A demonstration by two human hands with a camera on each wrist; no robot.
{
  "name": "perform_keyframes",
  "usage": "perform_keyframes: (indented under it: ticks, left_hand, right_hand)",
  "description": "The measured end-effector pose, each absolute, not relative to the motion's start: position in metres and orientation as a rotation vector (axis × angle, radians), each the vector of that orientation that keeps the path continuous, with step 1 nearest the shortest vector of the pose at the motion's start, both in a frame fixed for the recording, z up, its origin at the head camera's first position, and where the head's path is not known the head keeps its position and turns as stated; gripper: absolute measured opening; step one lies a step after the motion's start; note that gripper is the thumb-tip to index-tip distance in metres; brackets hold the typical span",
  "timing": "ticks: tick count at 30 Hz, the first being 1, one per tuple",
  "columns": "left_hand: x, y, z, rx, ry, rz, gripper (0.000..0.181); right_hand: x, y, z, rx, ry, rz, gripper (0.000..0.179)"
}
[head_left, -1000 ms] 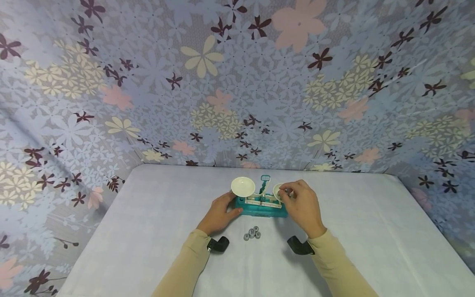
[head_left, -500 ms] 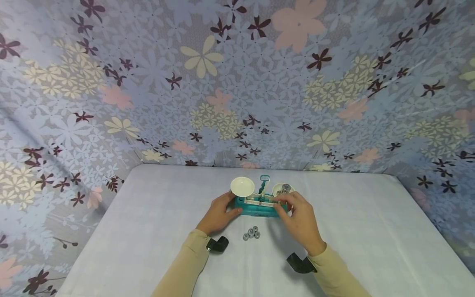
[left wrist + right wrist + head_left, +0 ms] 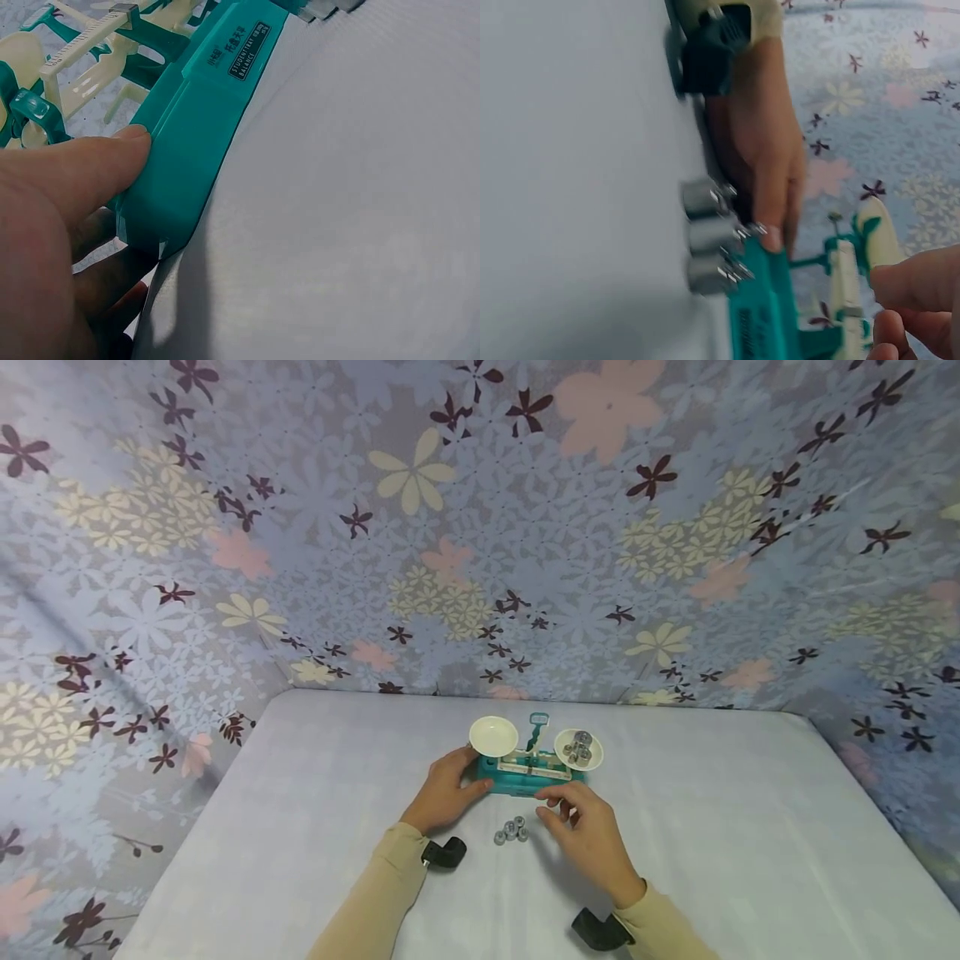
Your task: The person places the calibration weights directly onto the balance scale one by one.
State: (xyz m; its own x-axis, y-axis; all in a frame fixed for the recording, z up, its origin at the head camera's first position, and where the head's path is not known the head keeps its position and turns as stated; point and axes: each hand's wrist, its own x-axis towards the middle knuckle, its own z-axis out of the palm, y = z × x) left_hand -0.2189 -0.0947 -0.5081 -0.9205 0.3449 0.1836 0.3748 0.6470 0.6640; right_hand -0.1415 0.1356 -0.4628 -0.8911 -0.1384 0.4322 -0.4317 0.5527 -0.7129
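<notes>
A teal student balance (image 3: 517,783) with two cream pans stands on the table. My left hand (image 3: 445,789) grips its left end; in the left wrist view the thumb (image 3: 112,161) lies on the teal base and the fingers curl round the end. Several metal weights (image 3: 579,747) sit in the right pan (image 3: 595,762), while the left pan (image 3: 493,737) holds nothing. Several more weights (image 3: 512,831) lie grouped on the table before the base. My right hand (image 3: 588,835) hovers just right of that group, thumb and forefinger apart, nothing visible between them.
A pale cloth covers the table (image 3: 720,843). Behind it rises a flower-patterned backdrop (image 3: 465,527), folded round both sides. Black wrist cameras (image 3: 446,853) are strapped to both wrists.
My right hand has let go at the right pan, leaving weights there, and has drawn back toward me, beside the loose weights. The left hand stays on the base.
</notes>
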Motion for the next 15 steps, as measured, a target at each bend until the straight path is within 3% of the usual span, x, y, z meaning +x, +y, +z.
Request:
perform_keyframes:
  ticks: [15]
  left_hand:
    - [-0.218,-0.094,-0.506,-0.582,-2.829,-1.149,0.063]
  right_hand:
    - [-0.138,0.123,-0.482,0.199,-2.608,1.716,0.017]
